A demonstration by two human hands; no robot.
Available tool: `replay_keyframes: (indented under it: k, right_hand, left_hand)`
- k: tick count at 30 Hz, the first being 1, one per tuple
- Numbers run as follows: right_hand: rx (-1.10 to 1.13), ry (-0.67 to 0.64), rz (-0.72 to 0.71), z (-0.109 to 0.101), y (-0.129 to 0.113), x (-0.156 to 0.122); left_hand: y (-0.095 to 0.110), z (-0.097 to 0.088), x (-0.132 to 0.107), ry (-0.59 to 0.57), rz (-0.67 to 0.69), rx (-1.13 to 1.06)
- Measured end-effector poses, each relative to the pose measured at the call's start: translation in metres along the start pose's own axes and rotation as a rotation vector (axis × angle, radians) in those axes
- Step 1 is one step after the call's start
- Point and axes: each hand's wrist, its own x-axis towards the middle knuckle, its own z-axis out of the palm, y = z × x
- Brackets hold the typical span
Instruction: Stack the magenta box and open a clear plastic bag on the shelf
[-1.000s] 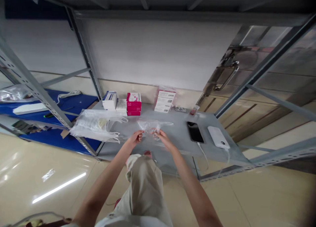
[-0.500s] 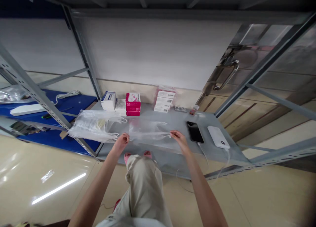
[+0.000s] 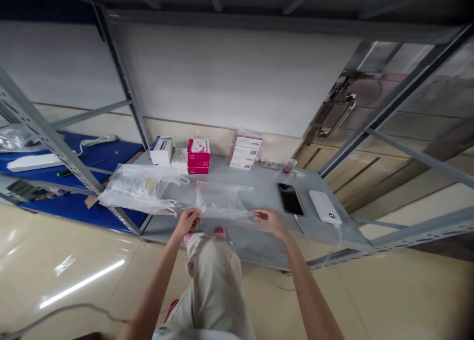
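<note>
Left hand [image 3: 189,221] shifted right, plastic bag [image 3: 219,202] lengthwise left-to-right, handles [image 3: 244,188] rightward

You have bare shelf [image 3: 263,188] between the spread bag [image 3: 222,201] and the phone [image 3: 291,199], and a gap behind, between the pink boxes [image 3: 199,157] and the white-labelled pack [image 3: 244,153]. Stacked bags [image 3: 129,186] block your left, the phone's cable [image 3: 302,228] crosses the front edge, and the upper shelf [image 3: 244,23] caps the space overhead.

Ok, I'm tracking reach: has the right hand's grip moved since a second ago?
Yes: the right hand has moved its grip rightward, closer to the stationary phone.
</note>
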Motion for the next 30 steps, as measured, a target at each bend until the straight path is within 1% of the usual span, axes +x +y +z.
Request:
replay_keyframes:
  k: [2, 5, 6, 8, 10, 12, 14, 16, 18, 20, 23, 26, 28, 30]
  right_hand:
    - [-0.178, 0.013, -0.009, -0.003, -0.004, -0.002]
    - [-0.447, 0.050, 0.020, -0.008, -0.008, -0.007]
    - [-0.508, 0.054, 0.028, -0.009, -0.009, -0.009]
    - [-0.547, 0.040, 0.030, -0.011, -0.010, -0.012]
    - [-0.495, -0.003, 0.023, -0.012, -0.010, -0.014]
    - [-0.411, -0.053, 0.023, -0.012, -0.011, -0.015]
    - [-0.334, -0.096, 0.032, -0.014, -0.012, -0.015]
    - [-0.286, -0.129, 0.043, -0.016, -0.013, -0.015]
    - [-0.275, -0.149, 0.059, -0.018, -0.014, -0.014]
    - [-0.282, -0.167, 0.083, -0.022, -0.013, -0.016]
    - [-0.263, -0.212, 0.119, -0.029, -0.009, -0.021]
    - [-0.155, -0.257, 0.126, -0.040, -0.005, -0.023]
    - [-0.090, -0.217, 0.086, -0.045, -0.009, -0.015]
    - [-0.069, -0.119, 0.027, -0.046, -0.021, 0.004]
  left_hand:
    - [-0.005, -0.004, 0.003, -0.015, 0.011, 0.007]
    - [-0.015, -0.013, 0.001, -0.019, -0.013, 0.022]
    - [-0.018, -0.016, -0.001, -0.023, -0.027, 0.025]
    - [-0.020, -0.020, -0.006, -0.050, -0.065, 0.027]
    - [-0.018, -0.022, -0.011, -0.083, -0.110, 0.010]
    - [-0.014, -0.021, -0.013, -0.078, -0.148, -0.039]
    - [-0.009, -0.019, -0.010, -0.016, -0.152, -0.098]
    - [-0.007, -0.016, -0.005, 0.050, -0.122, -0.133]
    - [-0.006, -0.014, 0.001, 0.053, -0.091, -0.129]
    - [-0.008, -0.013, 0.003, 0.023, -0.069, -0.122]
    - [-0.011, -0.014, -0.003, -0.044, -0.052, -0.136]
    - [-0.010, -0.016, -0.014, -0.162, -0.027, -0.150]
    - [-0.006, -0.017, -0.022, -0.240, 0.002, -0.134]
    - [0.003, -0.017, -0.030, -0.317, 0.036, -0.082]
